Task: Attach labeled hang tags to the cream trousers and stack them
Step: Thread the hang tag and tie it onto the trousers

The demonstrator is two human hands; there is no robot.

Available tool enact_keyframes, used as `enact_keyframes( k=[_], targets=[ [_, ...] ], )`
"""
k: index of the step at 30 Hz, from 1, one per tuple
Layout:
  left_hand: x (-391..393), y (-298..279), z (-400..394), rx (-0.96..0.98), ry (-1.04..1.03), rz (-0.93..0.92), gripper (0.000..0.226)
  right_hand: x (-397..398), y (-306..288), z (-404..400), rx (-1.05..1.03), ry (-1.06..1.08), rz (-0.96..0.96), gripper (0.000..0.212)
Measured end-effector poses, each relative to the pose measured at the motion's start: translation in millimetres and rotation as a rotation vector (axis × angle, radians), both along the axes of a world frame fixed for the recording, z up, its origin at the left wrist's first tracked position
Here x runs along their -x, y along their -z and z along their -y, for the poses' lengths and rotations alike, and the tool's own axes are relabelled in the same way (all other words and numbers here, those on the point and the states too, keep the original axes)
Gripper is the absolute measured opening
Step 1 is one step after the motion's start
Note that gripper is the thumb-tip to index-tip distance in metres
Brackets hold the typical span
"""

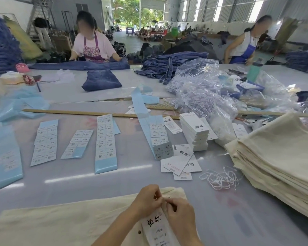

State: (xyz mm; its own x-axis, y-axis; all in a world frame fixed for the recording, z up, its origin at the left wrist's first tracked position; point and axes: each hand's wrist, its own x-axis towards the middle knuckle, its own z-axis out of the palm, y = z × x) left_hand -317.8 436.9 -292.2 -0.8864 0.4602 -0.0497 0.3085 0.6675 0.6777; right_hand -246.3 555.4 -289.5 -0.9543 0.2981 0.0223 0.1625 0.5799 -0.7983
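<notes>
My left hand (148,197) and right hand (178,210) pinch together at the top of a white printed card hang tag (156,228), fastening it to the flat cream cotton trousers (60,226) at six o'clock. Loose white strings (220,180) wait at one o'clock; the finished cream stack (283,166) rises at two.

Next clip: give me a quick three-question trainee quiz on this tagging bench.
1. True or false: the stack of cream trousers lies to the person's right.
2. What lies between that stack and the loose hang tags? A) white strings B) scissors C) tape roll
3. Fill in: both hands work at the top of a hang tag lying on the ____ trousers.

Key: 1 true. 2 A, the white strings. 3 cream; the left hand and right hand pinch at the tag's top, the string itself too small to make out.
</notes>
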Motion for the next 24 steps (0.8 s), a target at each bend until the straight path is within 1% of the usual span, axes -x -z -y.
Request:
enact_keyframes(
  k=[2, 4, 7, 9, 11, 16, 19, 22, 24],
  targets=[
    [1, -1, 1, -0.026, -0.023, 0.046, 0.029, 3, -1, 1, -0.050, 0.027, 0.086, 0.005],
    [5, -3, 3, -0.090, -0.063, 0.116, 0.030, 6, -2, 2, -0.041, 0.065, 0.138, 0.015],
    [8, -8, 6, -0.181, -0.097, 0.226, 0.026, 10, -5, 6, -0.041, 0.114, 0.151, 0.025],
    [8, -10, 8, -0.226, -0.099, 0.295, 0.024, 10, -5, 10, 0.014, 0.159, 0.149, 0.030],
    [7, -11, 11, -0.302, -0.094, 0.362, 0.024, 9, -4, 15, 0.130, 0.224, 0.134, 0.031],
    [8, -9, 19, -0.377, -0.175, 0.331, 0.024, 12, -4, 24, 0.392, 0.369, 0.111, 0.036],
    [9, -7, 19, -0.437, -0.184, 0.350, 0.026, 18, -5, 27, 0.438, 0.393, 0.099, 0.040],
    [8, -6, 18, -0.466, -0.170, 0.310, 0.028, 18, -6, 26, 0.475, 0.384, 0.109, 0.046],
    [8, -5, 17, -0.448, -0.157, 0.250, 0.028, 17, -6, 24, 0.484, 0.354, 0.121, 0.038]
  ],
)
